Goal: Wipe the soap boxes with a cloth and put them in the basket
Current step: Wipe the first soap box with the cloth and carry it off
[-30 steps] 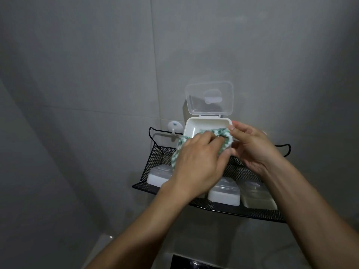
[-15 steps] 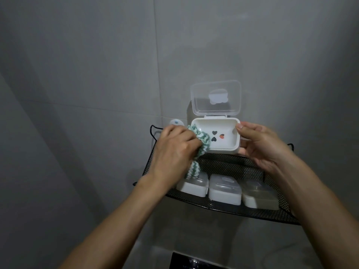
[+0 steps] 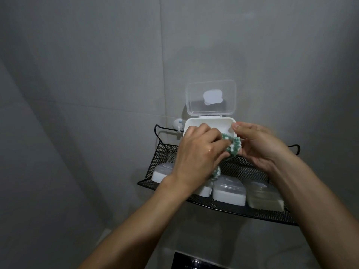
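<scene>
We have the open soap box (image 3: 208, 124) above the wire basket (image 3: 242, 210), lid (image 3: 210, 98) up. Right hand (image 3: 260, 146) grip clamps its right edge; left hand (image 3: 198, 154) grip is bunched around the green cloth (image 3: 232, 147), pressing inside. Three closed boxes (image 3: 229, 193) sit in the basket.

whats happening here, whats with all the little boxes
A person is cleaning soap boxes in front of a tiled wall. The right hand holds an open soap box, its clear lid flipped up, while the left hand rubs a green and white cloth in it. Below, a black mesh basket on the wall already holds several closed boxes.
</scene>
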Tool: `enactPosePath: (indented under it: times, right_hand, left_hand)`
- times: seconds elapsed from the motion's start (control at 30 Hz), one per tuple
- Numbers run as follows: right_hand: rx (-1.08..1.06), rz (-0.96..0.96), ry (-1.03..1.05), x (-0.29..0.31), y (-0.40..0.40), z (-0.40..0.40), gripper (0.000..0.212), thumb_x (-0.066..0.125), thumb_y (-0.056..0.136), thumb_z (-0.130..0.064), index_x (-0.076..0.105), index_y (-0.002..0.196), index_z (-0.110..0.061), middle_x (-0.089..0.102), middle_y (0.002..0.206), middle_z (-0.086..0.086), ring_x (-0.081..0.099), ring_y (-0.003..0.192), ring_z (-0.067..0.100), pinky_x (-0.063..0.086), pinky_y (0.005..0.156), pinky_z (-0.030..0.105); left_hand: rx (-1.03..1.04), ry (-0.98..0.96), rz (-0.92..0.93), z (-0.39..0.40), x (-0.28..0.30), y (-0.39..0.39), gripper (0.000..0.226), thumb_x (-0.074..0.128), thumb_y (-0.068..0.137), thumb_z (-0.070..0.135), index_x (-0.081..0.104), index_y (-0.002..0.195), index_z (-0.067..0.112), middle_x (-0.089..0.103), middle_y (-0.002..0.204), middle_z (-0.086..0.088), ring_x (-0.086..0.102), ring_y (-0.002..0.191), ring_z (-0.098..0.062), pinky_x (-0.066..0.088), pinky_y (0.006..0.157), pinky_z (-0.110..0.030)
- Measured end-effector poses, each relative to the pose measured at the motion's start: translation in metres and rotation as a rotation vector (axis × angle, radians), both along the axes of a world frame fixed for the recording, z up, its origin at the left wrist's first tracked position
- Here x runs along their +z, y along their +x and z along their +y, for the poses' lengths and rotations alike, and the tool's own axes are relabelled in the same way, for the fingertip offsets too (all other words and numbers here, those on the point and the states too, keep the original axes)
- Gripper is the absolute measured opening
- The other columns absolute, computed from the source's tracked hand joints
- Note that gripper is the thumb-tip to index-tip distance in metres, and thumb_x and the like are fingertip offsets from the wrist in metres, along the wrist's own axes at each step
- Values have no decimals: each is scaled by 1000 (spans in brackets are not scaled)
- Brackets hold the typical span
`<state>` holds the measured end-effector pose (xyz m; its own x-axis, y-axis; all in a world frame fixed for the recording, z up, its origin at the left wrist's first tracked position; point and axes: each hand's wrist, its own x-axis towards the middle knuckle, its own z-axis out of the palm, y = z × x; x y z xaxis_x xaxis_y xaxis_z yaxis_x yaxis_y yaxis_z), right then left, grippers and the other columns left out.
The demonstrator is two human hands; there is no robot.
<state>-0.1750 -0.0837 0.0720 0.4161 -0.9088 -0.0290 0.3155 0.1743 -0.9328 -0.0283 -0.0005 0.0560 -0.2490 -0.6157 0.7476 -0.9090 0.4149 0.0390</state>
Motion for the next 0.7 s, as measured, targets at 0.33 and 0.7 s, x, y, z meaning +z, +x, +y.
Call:
enactPosePath:
  times: [0.33,0.7]
  right_hand:
    - [-33,62,4,6,-27,-1,12,51,96,-2,63,95,-1,76,79,12,75,67,22,60,51,32]
    - [-30,55,-73,-2,-15,4,18,51,98,-2,67,104,-4,76,89,12,75,77,23,63,68,40]
  left_hand:
    - [-76,134,-44,-9,-6,65,30,67,85,44,78,100,21,60,104,-3,55,94,-17,41,75,-30]
    - [122,303,671,-14,-4,56,28,88,68,21,63,82,23,60,70,9,53,59,-2,47,60,-19]
